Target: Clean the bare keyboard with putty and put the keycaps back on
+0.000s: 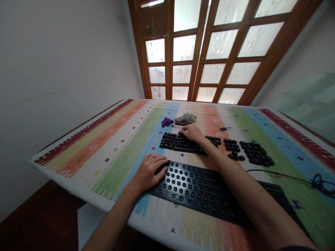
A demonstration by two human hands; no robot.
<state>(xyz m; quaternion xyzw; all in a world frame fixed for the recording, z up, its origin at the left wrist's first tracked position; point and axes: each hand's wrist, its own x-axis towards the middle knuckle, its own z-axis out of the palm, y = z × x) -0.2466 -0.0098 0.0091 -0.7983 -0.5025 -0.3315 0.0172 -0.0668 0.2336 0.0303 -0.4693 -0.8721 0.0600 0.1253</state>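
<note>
A black keyboard frame [199, 186] with its keycaps removed lies near the table's front edge. My left hand [150, 171] rests on its left end, fingers curled over the corner. Beyond it, black keycaps [175, 141] are laid out in rows in keyboard order, with smaller groups [258, 153] to the right. My right hand [192, 132] reaches across to the far edge of those rows, fingertips down on the caps; whether it pinches one I cannot tell.
The table wears a striped multicoloured cloth [110, 146]. A purple cloth [166, 121] and a grey cloth [185, 119] lie behind the keycaps, with a small tool [223, 128] to their right. The keyboard's cable [318, 181] trails right. Wooden glazed doors [209, 52] stand behind.
</note>
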